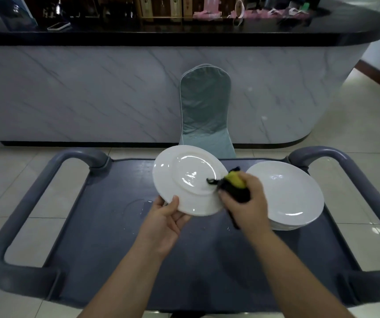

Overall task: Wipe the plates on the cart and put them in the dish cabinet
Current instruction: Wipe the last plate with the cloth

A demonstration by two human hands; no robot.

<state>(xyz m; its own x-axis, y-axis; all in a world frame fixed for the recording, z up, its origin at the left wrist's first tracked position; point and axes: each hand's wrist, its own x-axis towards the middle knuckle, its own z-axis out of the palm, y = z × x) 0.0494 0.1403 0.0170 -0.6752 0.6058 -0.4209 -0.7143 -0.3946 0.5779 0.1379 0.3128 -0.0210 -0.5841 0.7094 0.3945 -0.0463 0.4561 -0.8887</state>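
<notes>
My left hand grips the near rim of a white plate, thumb on top, and holds it tilted above the grey-blue cart with its underside and foot ring facing me. My right hand clutches a bunched black and yellow cloth pressed against the plate's right edge. A stack of white plates sits on the cart's right side, just right of my right hand.
The cart has thick grey handle loops at left and right. Beyond it stands a chair in a teal cover against a marble-faced counter with a black top. Pale floor tiles surround the cart.
</notes>
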